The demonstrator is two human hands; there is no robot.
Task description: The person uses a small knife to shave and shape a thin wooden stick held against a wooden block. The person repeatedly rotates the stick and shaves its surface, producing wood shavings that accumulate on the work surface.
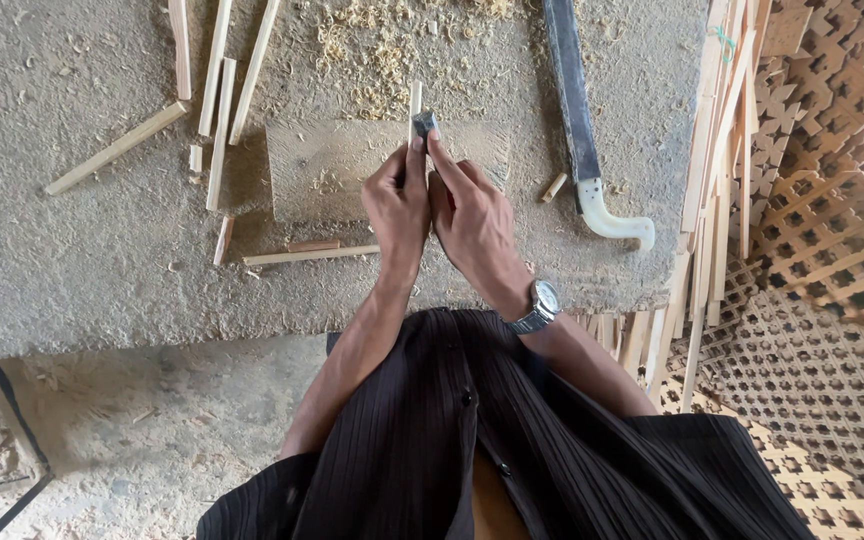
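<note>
Both my hands meet over a flat wooden block (327, 172) on a rough stone slab (82, 270). My left hand (397, 208) grips a thin pale wooden strip (415, 98) that points away from me across the block. My right hand (472, 218), with a silver wristwatch (539, 306), pinches a small dark metal blade (425, 123) against the strip's side, index finger stretched along it. The lower part of the strip is hidden between my fingers.
A hand saw with a dark blade and white handle (602, 210) lies to the right. Several loose wooden sticks (217, 95) lie to the left, one (307, 256) near my wrists. Wood shavings (377, 60) are scattered beyond. Carved wooden lattice panels (822, 230) and bundled slats (717, 150) stand at the right.
</note>
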